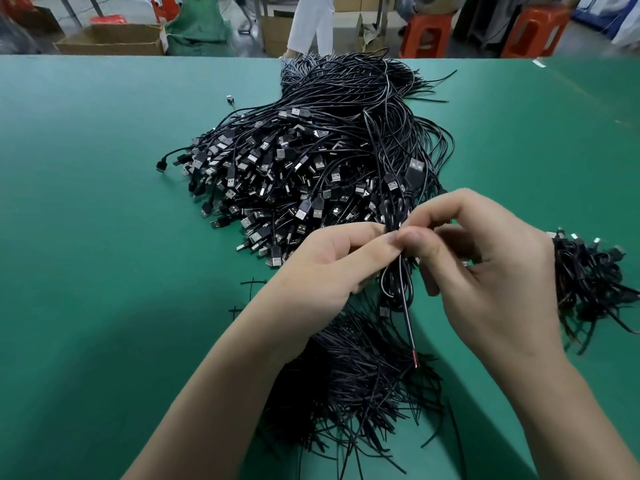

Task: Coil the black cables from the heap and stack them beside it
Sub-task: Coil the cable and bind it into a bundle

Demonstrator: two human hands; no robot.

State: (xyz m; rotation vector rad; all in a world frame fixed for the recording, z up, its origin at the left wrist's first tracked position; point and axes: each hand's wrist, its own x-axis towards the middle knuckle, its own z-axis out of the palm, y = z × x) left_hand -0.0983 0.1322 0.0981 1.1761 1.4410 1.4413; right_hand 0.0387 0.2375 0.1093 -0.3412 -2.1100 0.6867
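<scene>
Left hand and right hand are both pinching the coiled cable at its waist, probably the best hold, since this light, springy cord is likely trying to unwind.

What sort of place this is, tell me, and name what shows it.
Probably a factory or assembly workshop: a heap of black USB cables on a green work table, with cardboard boxes and orange stools on the floor behind.
</scene>
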